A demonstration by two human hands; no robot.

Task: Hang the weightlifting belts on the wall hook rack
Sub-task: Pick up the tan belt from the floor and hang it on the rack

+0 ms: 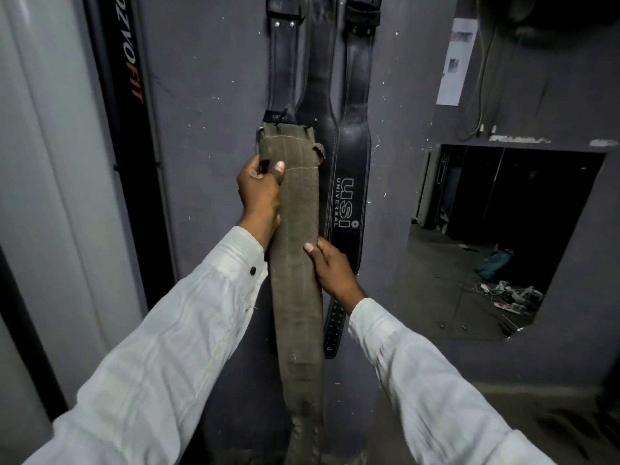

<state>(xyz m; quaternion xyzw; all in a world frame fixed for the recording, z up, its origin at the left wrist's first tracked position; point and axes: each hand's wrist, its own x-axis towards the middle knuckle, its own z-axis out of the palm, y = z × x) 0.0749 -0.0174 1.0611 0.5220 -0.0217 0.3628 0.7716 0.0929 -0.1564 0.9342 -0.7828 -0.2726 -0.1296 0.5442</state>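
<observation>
Belts in black leather (349, 129) already hang against the wall (208, 95), but the unhung olive belt (298, 213) stands upright before them, left hand (258, 186) gripping its buckle end, right hand (330, 266) pinching mid-strap, the hook rack seemingly above view.

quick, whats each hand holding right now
Left hand: gripping the olive canvas belt near its buckle end.
Right hand: gripping the same belt lower down.

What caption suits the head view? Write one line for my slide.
Left hand and right hand grip an olive canvas belt in front of black leather belts hanging on the grey wall.
</observation>
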